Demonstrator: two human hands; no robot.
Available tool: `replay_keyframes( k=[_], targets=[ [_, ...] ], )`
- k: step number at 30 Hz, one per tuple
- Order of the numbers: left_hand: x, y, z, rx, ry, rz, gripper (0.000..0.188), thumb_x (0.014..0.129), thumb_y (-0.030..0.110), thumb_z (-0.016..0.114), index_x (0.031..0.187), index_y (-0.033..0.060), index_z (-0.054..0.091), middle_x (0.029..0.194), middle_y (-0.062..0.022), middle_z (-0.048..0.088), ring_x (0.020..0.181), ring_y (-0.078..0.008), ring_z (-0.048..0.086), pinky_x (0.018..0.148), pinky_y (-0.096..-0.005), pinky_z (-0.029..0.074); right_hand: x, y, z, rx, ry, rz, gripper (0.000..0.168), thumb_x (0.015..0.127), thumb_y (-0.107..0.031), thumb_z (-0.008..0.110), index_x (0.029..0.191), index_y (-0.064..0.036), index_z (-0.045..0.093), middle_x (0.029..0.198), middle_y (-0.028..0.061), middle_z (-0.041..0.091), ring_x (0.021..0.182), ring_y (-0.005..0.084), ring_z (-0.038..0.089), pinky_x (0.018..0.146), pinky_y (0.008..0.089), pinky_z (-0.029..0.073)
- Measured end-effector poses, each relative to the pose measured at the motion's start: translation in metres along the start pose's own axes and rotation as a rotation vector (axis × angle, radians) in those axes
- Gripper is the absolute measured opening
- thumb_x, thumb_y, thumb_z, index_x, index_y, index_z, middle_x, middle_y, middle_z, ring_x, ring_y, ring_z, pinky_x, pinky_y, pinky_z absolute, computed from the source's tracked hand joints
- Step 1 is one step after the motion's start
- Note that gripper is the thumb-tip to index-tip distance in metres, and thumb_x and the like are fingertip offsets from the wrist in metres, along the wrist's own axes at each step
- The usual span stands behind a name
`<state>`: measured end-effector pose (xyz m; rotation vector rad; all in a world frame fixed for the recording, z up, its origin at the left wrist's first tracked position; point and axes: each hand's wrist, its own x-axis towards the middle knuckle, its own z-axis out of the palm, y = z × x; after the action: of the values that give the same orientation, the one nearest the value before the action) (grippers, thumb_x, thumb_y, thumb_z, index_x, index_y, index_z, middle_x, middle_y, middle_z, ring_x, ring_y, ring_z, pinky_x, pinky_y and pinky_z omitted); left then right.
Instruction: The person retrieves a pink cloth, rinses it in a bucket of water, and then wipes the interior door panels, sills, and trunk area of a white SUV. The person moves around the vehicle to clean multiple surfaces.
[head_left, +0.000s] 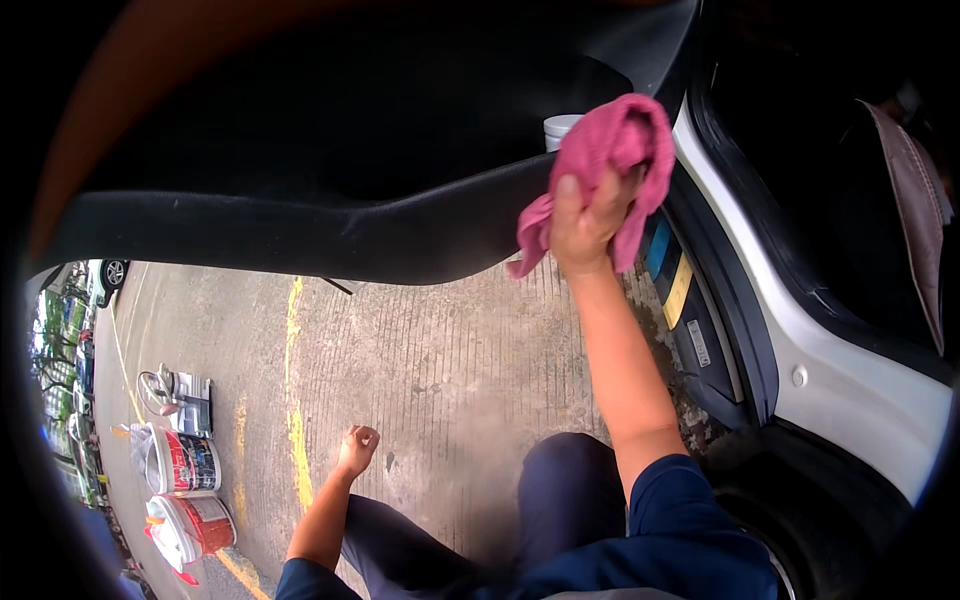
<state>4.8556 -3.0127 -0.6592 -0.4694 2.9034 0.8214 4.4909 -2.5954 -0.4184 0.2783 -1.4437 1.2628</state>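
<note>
A pink cloth (637, 142) is bunched in my right hand (592, 225). The cloth overlaps the inner panel of an open black car door (337, 232), near its end by the car body; whether it presses on the panel cannot be told. Partly hidden behind the cloth, a white cylindrical container (561, 131) stands in the door pocket. My left hand (360, 450) hangs over the concrete ground with its fingers curled in, and nothing shows in it.
At my right are the white door frame (832, 397) and a dark sill carrying blue and yellow strips (677, 292). Two buckets (184, 461) (196, 525) stand on the concrete (427, 360) at left, beside a boxy device with a hose (187, 397). Parked vehicles are farther off.
</note>
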Motion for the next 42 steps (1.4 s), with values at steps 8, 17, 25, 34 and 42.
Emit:
replay_keyframes(
  k=[8, 17, 25, 34, 42],
  targets=[
    [0.005, -0.011, -0.026, 0.084, -0.084, -0.021, 0.013, 0.085, 0.017, 0.064, 0.085, 0.0043, 0.068, 0.089, -0.0134, 0.068, 0.082, -0.027, 0.065, 0.073, -0.0347, 0.052, -0.1, -0.053, 0.022, 0.132, -0.206, -0.082, 0.058, 0.086, -0.033, 0.066, 0.129, 0.0, 0.045, 0.135, 0.0181, 0.04, 0.129, 0.0372, 0.033, 0.109, 0.0444, 0.023],
    [-0.053, -0.002, -0.068, 0.034, 0.028, -0.163, 0.011, 0.084, 0.013, 0.066, 0.088, 0.0026, 0.068, 0.088, -0.0128, 0.067, 0.083, -0.023, 0.066, 0.073, -0.0325, 0.053, 0.0, 0.156, 0.015, 0.677, 0.371, 0.73, 0.05, 0.099, -0.035, 0.043, 0.136, -0.002, 0.038, 0.13, 0.0139, 0.049, 0.12, 0.0255, 0.046, 0.103, 0.035, 0.032],
    [-0.056, 0.067, -0.082, -0.112, 0.123, -0.248, 0.019, 0.091, 0.019, 0.063, 0.098, 0.0017, 0.066, 0.095, -0.0106, 0.065, 0.092, -0.0203, 0.064, 0.076, -0.0338, 0.053, 0.042, 0.204, 0.024, 1.162, 0.03, 1.397, 0.054, 0.097, -0.047, 0.038, 0.138, -0.012, 0.042, 0.141, 0.0074, 0.045, 0.126, 0.0226, 0.043, 0.106, 0.0325, 0.031],
    [0.025, 0.075, -0.057, -0.538, 0.228, -0.061, 0.027, 0.092, 0.027, 0.063, 0.102, 0.0014, 0.066, 0.098, -0.0088, 0.065, 0.09, -0.017, 0.063, 0.076, -0.0314, 0.05, -0.104, 0.005, 0.101, 1.372, -0.1, 1.139, 0.056, 0.095, -0.048, 0.039, 0.139, -0.014, 0.042, 0.143, 0.0059, 0.043, 0.128, 0.0221, 0.041, 0.107, 0.0319, 0.03],
    [0.026, 0.051, -0.056, -0.732, 0.321, -0.062, 0.028, 0.09, 0.026, 0.063, 0.101, 0.0003, 0.065, 0.086, -0.008, 0.067, 0.079, -0.0147, 0.062, 0.072, -0.0299, 0.049, -0.187, -0.125, 0.135, 0.957, -0.09, 1.463, 0.045, 0.095, -0.045, 0.041, 0.123, -0.011, 0.05, 0.123, 0.0049, 0.054, 0.108, 0.0217, 0.052, 0.095, 0.0349, 0.039]
  ],
)
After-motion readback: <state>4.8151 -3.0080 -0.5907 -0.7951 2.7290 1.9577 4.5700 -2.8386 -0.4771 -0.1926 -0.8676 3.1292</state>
